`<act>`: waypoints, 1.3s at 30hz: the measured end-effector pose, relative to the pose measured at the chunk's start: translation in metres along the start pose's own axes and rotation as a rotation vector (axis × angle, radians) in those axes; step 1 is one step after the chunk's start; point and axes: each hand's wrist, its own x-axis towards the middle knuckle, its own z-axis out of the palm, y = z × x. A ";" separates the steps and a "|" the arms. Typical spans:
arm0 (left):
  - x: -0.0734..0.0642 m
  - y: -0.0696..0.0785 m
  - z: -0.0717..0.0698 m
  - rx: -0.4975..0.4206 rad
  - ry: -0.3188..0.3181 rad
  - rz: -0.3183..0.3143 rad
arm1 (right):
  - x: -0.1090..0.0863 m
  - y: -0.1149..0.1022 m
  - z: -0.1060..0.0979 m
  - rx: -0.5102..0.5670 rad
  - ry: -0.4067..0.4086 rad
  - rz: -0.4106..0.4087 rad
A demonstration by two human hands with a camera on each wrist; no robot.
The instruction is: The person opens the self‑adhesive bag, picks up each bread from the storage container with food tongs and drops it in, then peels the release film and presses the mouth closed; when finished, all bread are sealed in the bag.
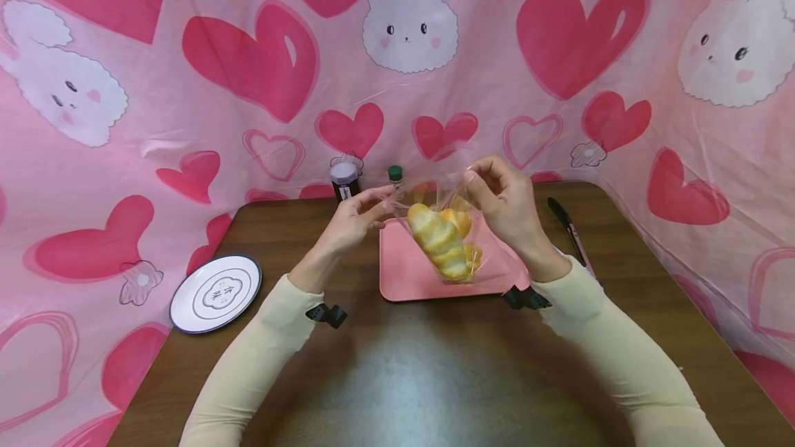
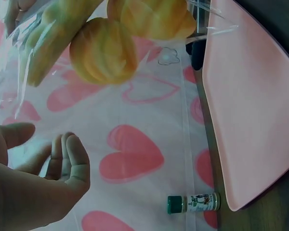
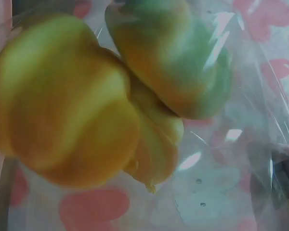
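Observation:
A clear plastic bag [image 1: 491, 243] hangs above the pink tray, holding bread. Inside are a long ridged loaf [image 1: 439, 243], a rounder golden bun [image 1: 456, 221] and a smaller piece [image 1: 472, 259]. My right hand [image 1: 506, 202] pinches the bag's upper right edge between thumb and fingers. At the upper left edge, my left hand [image 1: 352, 221] holds the film with curved fingers; in the left wrist view this hand [image 2: 48, 178] shows a gap between thumb and fingertips. Close up in the right wrist view are a golden bun [image 3: 62, 106] and the film [image 3: 226, 149].
Under the bag lies the pink tray [image 1: 404, 281]. A dark-bodied jar [image 1: 345, 181] and a green-capped bottle [image 1: 395, 174] stand at the table's back edge. A white plate [image 1: 217, 294] lies at left, black-tipped tongs [image 1: 573, 230] at right. A heart-patterned cloth [image 1: 397, 102] hangs behind.

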 end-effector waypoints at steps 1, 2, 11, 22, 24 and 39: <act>-0.001 0.000 0.000 0.010 0.000 0.006 | 0.000 0.000 -0.001 -0.001 0.007 0.009; -0.002 0.001 0.000 0.014 -0.005 0.011 | 0.000 0.000 -0.001 -0.008 0.013 0.018; -0.007 0.003 0.000 0.060 -0.066 0.098 | 0.002 0.000 -0.008 -0.016 0.063 0.035; -0.011 0.004 0.004 0.144 -0.024 0.124 | 0.003 -0.003 -0.010 0.089 0.085 0.099; -0.012 0.006 0.003 0.117 0.003 0.122 | 0.003 -0.002 -0.012 0.086 0.099 0.102; -0.018 0.025 -0.009 -0.095 0.211 0.234 | 0.010 0.017 -0.033 -0.041 0.138 0.070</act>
